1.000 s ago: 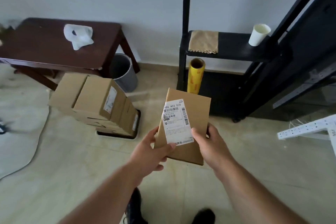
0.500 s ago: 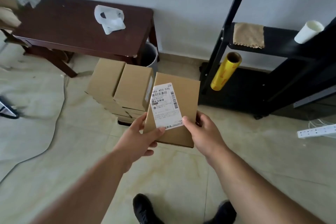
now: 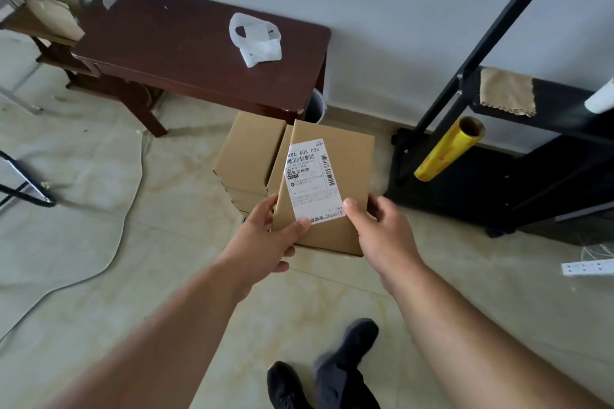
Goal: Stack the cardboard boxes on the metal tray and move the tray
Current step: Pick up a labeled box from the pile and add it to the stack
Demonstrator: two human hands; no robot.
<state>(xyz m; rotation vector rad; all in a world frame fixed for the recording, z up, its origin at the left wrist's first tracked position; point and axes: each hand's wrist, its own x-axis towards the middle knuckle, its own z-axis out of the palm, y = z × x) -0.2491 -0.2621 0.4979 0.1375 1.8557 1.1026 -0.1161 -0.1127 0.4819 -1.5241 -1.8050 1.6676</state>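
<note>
Two dark shoes (image 3: 345, 365) stand on the pale tiled floor (image 3: 166, 309) at the bottom of the view. Above them both bare forearms reach forward. The left hand (image 3: 265, 242) grips the box (image 3: 345, 176) at its near left corner, thumb laid across the top onto the lower edge of the white label (image 3: 314, 181), the other fingers curled under and along the left side. The right hand (image 3: 382, 236) grips the near right corner, thumb tip pressed on the label's lower right corner, fingers wrapped round the right side. The box is held tilted, just over and partly hiding the stack (image 3: 249, 159) of boxes on the floor; whether it touches the stack cannot be told. Beyond stand a dark table (image 3: 186, 53) with a white bag (image 3: 255, 40), and to the right a black rack (image 3: 548, 159) with a yellow roll (image 3: 448, 149)
</note>
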